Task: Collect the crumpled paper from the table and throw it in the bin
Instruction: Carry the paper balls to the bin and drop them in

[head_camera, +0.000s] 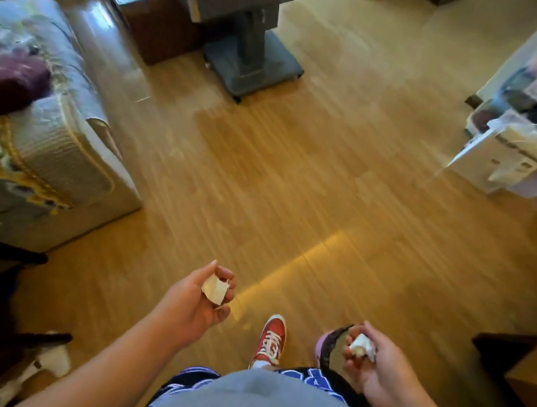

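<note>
Both hands are out in front over the wood floor (297,179), each w/ a paper wad. Left hand (195,306) is palm-up, fingers curled round a creased, off-white paper (214,289). Right hand (375,365) is closed on a smaller white wad (363,346), held just over a pink bin (328,342) w/ a dark liner. Can't tell what's in the bin. A red sneaker (272,339) sits between the hands; hands are well apart.
</note>
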`<state>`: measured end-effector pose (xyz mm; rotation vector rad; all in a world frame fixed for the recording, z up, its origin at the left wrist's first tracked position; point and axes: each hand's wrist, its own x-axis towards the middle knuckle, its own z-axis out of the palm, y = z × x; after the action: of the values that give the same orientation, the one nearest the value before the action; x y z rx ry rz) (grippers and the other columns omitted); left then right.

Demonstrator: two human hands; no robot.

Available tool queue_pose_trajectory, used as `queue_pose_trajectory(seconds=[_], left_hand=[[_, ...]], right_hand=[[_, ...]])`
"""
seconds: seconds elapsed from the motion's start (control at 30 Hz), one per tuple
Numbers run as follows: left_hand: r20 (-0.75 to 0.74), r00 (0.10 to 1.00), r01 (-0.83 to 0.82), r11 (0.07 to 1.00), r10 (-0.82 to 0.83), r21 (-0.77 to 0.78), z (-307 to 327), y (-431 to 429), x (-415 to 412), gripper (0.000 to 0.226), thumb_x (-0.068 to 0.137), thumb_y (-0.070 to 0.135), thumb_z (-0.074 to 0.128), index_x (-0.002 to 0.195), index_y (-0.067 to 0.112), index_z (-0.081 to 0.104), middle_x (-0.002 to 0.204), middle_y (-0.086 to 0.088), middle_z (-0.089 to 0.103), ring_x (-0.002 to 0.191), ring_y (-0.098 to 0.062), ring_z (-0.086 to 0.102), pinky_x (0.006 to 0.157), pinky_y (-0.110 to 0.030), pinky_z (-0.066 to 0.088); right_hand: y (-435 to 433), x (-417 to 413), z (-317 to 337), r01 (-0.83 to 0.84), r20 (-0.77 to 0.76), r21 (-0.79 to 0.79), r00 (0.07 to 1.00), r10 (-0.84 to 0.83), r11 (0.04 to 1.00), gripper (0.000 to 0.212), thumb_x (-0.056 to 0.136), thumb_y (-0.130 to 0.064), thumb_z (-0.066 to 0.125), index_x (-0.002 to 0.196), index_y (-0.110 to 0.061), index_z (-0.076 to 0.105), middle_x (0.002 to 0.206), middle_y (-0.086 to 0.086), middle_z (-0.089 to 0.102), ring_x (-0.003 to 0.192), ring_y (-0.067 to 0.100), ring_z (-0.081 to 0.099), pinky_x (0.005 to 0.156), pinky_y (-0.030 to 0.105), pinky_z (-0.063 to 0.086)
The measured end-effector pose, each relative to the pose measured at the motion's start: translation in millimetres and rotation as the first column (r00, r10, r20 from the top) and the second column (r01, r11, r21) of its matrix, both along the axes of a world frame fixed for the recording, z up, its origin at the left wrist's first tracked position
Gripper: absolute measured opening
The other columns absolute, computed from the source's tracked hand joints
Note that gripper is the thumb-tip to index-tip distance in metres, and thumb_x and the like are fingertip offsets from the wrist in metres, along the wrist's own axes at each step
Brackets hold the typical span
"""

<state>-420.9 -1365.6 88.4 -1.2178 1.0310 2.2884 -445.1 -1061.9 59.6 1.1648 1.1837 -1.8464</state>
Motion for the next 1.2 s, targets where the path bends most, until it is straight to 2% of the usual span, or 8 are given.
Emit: queue_pose_trajectory(seconds=[0.17,0.4,0.53,0.7,0.87,1.07,1.13,1.2], left_hand=[[0.058,0.998,-0.001,1.000,0.002,-0.010,-1.0,-11.4,-53.7,0.031,0.095,0.034,0.050,0.076,0.014,0.064,0.068,-0.004,0.060,0.060,-0.014,0.056,0.047,-0.023,0.047],[0.121,0.992,0.027,1.000,-0.026,-0.010,-18.9,-34.4,-149.6,0.029,0.096,0.032,0.048,0.078,0.013,0.061,0.064,-0.003,0.060,0.055,-0.014,0.056,0.045,-0.021,0.045],[0.112,0.986,0.123,0.992,-0.121,-0.012,-30.9,-42.1,-237.0,0.029,0.096,0.032,0.048,0.077,0.014,0.061,0.065,-0.003,0.060,0.057,-0.014,0.055,0.045,-0.022,0.045],[0.084,0.950,0.300,0.954,-0.301,0.016,-32.2,-33.1,-358.1,0.028,0.094,0.032,0.051,0.076,0.014,0.063,0.066,-0.004,0.062,0.055,-0.014,0.058,0.046,-0.023,0.045],[0.045,0.846,0.530,0.848,-0.531,0.025,-22.9,24.8,-467.9,0.032,0.095,0.033,0.050,0.075,0.014,0.067,0.067,-0.003,0.063,0.055,-0.014,0.059,0.045,-0.024,0.046],[-0.024,0.680,0.733,0.680,-0.733,0.024,-16.2,153.0,-567.2,0.040,0.097,0.033,0.048,0.068,0.015,0.069,0.066,-0.003,0.063,0.054,-0.014,0.059,0.044,-0.024,0.046],[-0.050,0.632,0.775,0.631,-0.774,0.024,-15.1,200.3,-590.5,0.046,0.097,0.034,0.046,0.063,0.016,0.071,0.064,-0.002,0.063,0.052,-0.013,0.059,0.043,-0.023,0.046],[-0.065,0.587,0.809,0.587,-0.807,0.022,-13.7,244.6,-611.4,0.042,0.096,0.033,0.047,0.065,0.016,0.070,0.065,-0.001,0.062,0.053,-0.012,0.058,0.042,-0.023,0.046]], right_hand=[[-7.4,-85.8,2.6,-0.016,-0.028,-0.034,1.000,0.015,0.999,0.029,0.096,-0.031,0.050,0.078,-0.011,0.060,0.057,0.004,0.063,0.043,0.014,0.058,0.035,0.023,0.046],[-38.7,-205.7,4.9,0.007,-0.091,-0.062,0.996,-0.013,0.998,0.032,0.097,-0.032,0.048,0.075,-0.013,0.059,0.056,0.001,0.061,0.042,0.011,0.058,0.037,0.020,0.045],[-49.2,-271.3,6.2,0.066,-0.094,-0.062,0.993,-0.072,0.996,0.032,0.098,-0.031,0.046,0.073,-0.013,0.058,0.057,0.001,0.059,0.040,0.010,0.056,0.037,0.018,0.043],[-29.3,-324.7,17.3,0.253,-0.075,-0.019,0.964,-0.254,0.967,0.029,0.097,-0.031,0.048,0.076,-0.014,0.059,0.068,0.003,0.056,0.045,0.011,0.056,0.038,0.019,0.042],[14.0,-335.6,31.3,0.470,-0.082,0.064,0.882,-0.465,0.880,0.029,0.098,-0.029,0.046,0.076,-0.013,0.058,0.068,0.003,0.056,0.056,0.014,0.051,0.040,0.021,0.040],[78.9,-326.4,29.4,0.705,-0.004,0.154,0.701,-0.713,0.692,0.027,0.097,-0.031,0.050,0.088,-0.008,0.062,0.077,0.008,0.058,0.066,0.019,0.053,0.056,0.029,0.041],[103.4,-330.9,23.2,0.767,0.041,0.147,0.627,-0.778,0.625,0.027,0.096,-0.032,0.051,0.091,-0.008,0.061,0.079,0.009,0.057,0.068,0.019,0.052,0.059,0.029,0.039],[130.7,-340.7,15.7,0.803,0.058,0.114,0.582,-0.811,0.584,0.027,0.097,-0.032,0.049,0.088,-0.008,0.060,0.079,0.009,0.055,0.067,0.019,0.049,0.059,0.029,0.036]])
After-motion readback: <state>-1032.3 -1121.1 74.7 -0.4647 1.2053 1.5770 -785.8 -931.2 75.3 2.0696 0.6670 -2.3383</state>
